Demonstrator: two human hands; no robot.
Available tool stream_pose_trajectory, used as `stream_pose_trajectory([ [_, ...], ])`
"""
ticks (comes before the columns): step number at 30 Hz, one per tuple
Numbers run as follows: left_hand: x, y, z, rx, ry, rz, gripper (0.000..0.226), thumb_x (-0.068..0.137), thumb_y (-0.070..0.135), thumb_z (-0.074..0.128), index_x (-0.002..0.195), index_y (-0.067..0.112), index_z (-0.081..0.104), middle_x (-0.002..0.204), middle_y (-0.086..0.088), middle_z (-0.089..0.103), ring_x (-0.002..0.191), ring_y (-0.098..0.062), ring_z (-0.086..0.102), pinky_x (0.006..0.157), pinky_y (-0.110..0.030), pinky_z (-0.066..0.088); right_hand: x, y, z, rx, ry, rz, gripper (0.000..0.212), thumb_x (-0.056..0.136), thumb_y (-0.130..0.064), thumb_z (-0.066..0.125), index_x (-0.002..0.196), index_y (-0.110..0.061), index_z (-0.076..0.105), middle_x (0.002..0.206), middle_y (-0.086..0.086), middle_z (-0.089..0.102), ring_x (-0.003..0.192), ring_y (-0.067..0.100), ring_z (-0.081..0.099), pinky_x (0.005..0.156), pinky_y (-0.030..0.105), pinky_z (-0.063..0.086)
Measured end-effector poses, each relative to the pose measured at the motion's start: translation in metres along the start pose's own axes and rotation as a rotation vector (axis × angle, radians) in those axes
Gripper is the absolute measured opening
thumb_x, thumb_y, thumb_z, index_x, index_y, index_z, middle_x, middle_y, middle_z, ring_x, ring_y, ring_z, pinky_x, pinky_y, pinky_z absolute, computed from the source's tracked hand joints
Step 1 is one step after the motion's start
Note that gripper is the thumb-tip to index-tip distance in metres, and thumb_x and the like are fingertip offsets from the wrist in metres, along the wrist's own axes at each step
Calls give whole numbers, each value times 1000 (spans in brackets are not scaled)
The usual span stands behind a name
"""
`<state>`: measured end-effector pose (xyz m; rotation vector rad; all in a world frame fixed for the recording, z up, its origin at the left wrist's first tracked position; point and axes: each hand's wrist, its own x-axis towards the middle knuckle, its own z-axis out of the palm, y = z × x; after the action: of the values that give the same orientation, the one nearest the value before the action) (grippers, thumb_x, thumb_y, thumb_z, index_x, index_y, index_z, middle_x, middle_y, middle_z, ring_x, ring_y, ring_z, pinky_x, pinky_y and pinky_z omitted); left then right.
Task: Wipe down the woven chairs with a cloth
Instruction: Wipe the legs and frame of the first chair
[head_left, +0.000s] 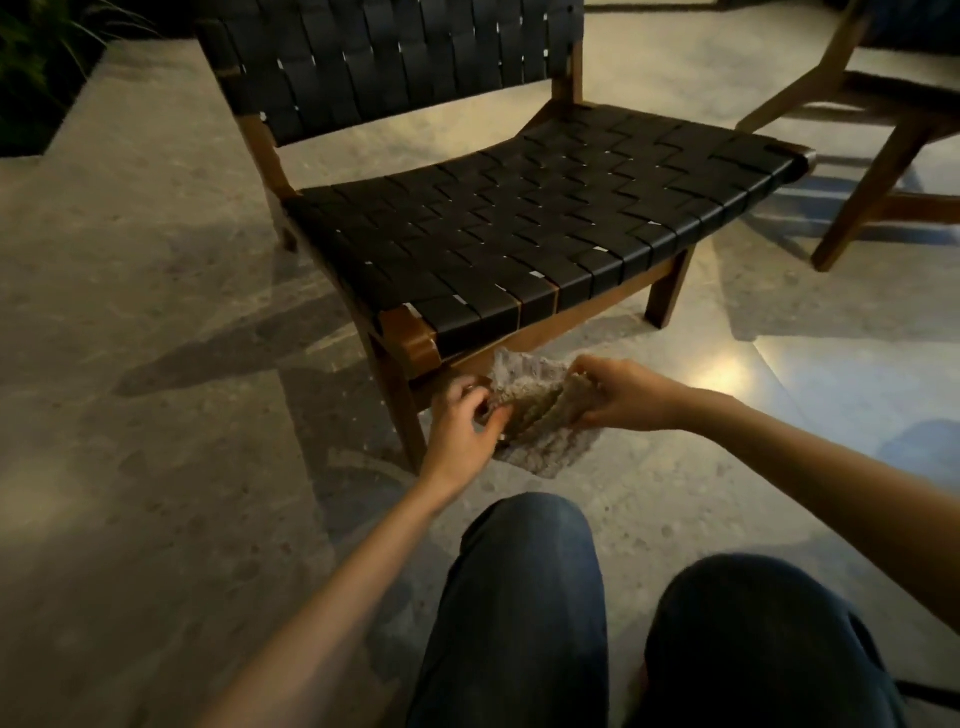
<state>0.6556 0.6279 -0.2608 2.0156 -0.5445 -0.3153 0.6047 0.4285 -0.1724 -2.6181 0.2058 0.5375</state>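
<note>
The gray stone floor fills most of the view and has a bright shiny spot on the right. A big low woven chair stands on it. Its seat and back are made of black straps that cross over and under each other, and its frame and legs are brown wood. A second chair stands to the right, well apart from the first one, and only its wooden legs and a bit of dark seat show. At the bottom are the person's two knees in dark blue pants. Some dark green leaves show in the top left corner. The left hand has its fingers curled and pinches the left side of the cloth. The right hand pinches the right side with bent fingers. The cloth is small, gray and bumpy, and it is bunched up between both hands. It is in the air above the floor, just in front of the woven chair's front left corner and lower than the seat. I cannot tell if it touches the wood there.
</note>
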Motion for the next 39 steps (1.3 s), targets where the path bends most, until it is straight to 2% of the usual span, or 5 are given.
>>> stream_pose_trajectory([
  [6,4,-16,-8,-140,-102,53,13,93,29,56,98,19,61,96,5,64,91,-5,61,79,-25,52,28,3,30,67,-67,68,34,79,-23,75,104,-29,52,108,-3,58,102,16,57,83,27,50],
  [18,15,-53,-22,-97,-206,111,9,87,25,66,94,30,64,91,18,63,90,10,59,78,-6,43,82,-7,75,200,-203,-65,51,80,-31,75,124,-32,50,101,-10,56,86,3,55,62,12,40],
  [28,-13,-88,-31,-260,210,52,11,94,21,55,91,32,58,83,20,62,79,13,57,67,-3,40,106,9,141,488,-187,-148,65,79,-11,74,135,-21,40,109,-11,53,101,8,53,65,11,50],
  [33,-35,-124,-43,-93,440,-137,12,95,13,53,103,19,59,97,6,60,98,-4,59,77,-10,43,113,13,152,282,151,-305,4,91,-20,61,91,-23,57,83,-6,56,77,13,55,69,28,42],
  [39,-45,-117,-39,568,340,-123,91,76,38,75,148,34,19,145,-6,28,128,-28,21,106,-40,24,107,-13,145,-53,238,-640,18,95,-22,52,111,-21,61,104,0,61,91,17,59,75,36,49],
])
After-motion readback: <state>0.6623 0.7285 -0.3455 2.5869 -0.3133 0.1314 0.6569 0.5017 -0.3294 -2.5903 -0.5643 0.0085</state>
